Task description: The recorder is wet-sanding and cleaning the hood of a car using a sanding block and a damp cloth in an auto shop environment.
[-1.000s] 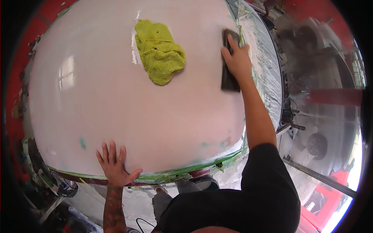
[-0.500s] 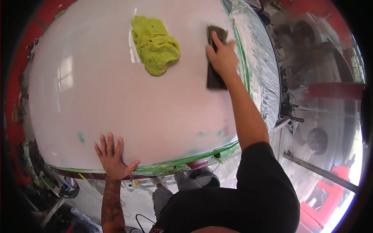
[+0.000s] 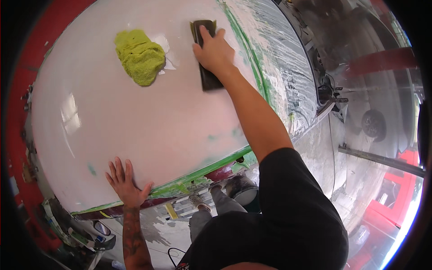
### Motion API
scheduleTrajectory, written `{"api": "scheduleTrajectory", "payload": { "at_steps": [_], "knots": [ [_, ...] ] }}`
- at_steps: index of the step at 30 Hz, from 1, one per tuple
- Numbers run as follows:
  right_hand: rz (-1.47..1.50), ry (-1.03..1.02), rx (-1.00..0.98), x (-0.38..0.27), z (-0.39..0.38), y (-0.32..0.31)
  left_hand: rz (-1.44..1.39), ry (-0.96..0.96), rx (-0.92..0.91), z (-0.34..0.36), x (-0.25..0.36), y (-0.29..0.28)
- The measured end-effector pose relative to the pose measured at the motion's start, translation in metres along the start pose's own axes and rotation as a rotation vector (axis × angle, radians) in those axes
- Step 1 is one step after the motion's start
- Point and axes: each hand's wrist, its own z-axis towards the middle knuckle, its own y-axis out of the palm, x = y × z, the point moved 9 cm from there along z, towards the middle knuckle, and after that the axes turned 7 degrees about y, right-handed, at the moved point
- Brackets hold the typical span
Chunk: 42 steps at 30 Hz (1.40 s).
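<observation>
My right hand (image 3: 213, 54) grips a long dark sanding block (image 3: 210, 81), with a greenish layer showing at its top, lying on the pale pinkish-white car panel (image 3: 103, 117). The block is right of a crumpled lime-green cloth (image 3: 140, 57), which has a white wet-looking patch beside it. Green masking tape (image 3: 249, 54) runs along the panel's right side, next to crinkled, streaked clear sheeting (image 3: 288, 72). My left hand (image 3: 127, 184) lies open and flat near the panel's lower edge, its fingers spread.
Taped maroon bodywork (image 3: 219, 175) borders the lower edge. My legs and a bucket (image 3: 245, 191) are below. Loose parts (image 3: 90, 238) lie at lower left. A metal bar (image 3: 382, 162), grey surfaces with a wheel (image 3: 373, 123), and red framework (image 3: 400, 189) are at right.
My right hand and block have moved left, away from the taped right side. The whole view has shifted. My left hand stays flat on the panel.
</observation>
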Motion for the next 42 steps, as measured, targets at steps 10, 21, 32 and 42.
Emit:
{"api": "scheduleTrajectory", "payload": {
  "at_steps": [10, 21, 32, 42],
  "knots": [
    [-0.042, 0.092, 0.066, 0.079, -0.048, -0.030, 0.008, 0.041, 0.022, 0.010, 0.015, -0.001],
    [-0.058, -0.248, 0.147, 0.047, -0.187, -0.012, 0.053, 0.039, 0.029, 0.001, 0.008, -0.007],
    [-0.004, -0.259, 0.251, 0.067, -0.238, -0.010, 0.056, 0.028, 0.018, -0.002, 0.002, -0.004],
    [-0.037, -0.077, 0.350, 0.087, -0.195, -0.010, 0.058, 0.029, 0.007, -0.001, 0.006, 0.000]
  ]
}}
